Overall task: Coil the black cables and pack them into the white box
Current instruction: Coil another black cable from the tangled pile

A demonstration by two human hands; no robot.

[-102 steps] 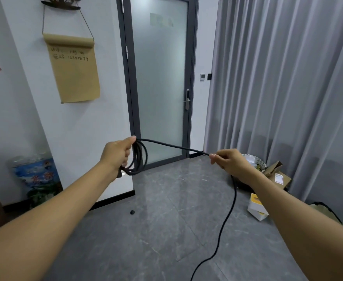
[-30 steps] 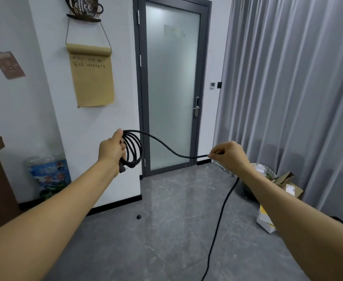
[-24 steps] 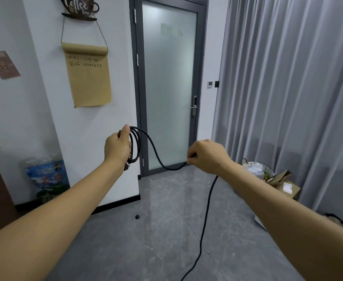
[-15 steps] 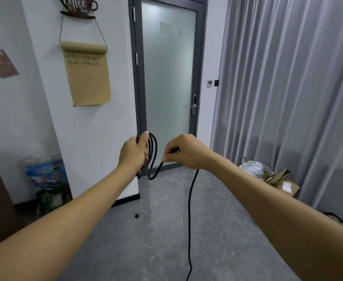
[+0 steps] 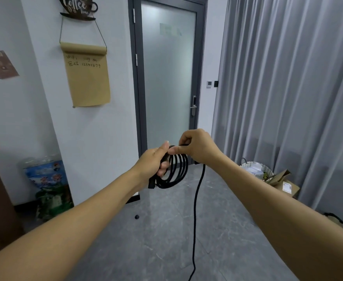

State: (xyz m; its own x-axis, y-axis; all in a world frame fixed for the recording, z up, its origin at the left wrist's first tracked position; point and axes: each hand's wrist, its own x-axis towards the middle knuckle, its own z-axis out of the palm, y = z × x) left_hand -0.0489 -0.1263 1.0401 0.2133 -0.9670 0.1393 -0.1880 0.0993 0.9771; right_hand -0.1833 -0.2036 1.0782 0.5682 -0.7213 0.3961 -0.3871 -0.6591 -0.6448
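With the left hand (image 5: 153, 162) gripping the coil (image 5: 174, 169) and the right hand (image 5: 195, 148) pinching the black cable (image 5: 196, 209) at its top — the white box apparently out of view — lay this loop flat, matched in size, untwisted.

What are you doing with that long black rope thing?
It is a black cable, and a person is winding it into loops. The left hand grips the coil made so far, with a plug end hanging below it. The right hand pinches the cable at the top of the coil, laying on another loop. The rest hangs down to the floor, so more is left to wind.
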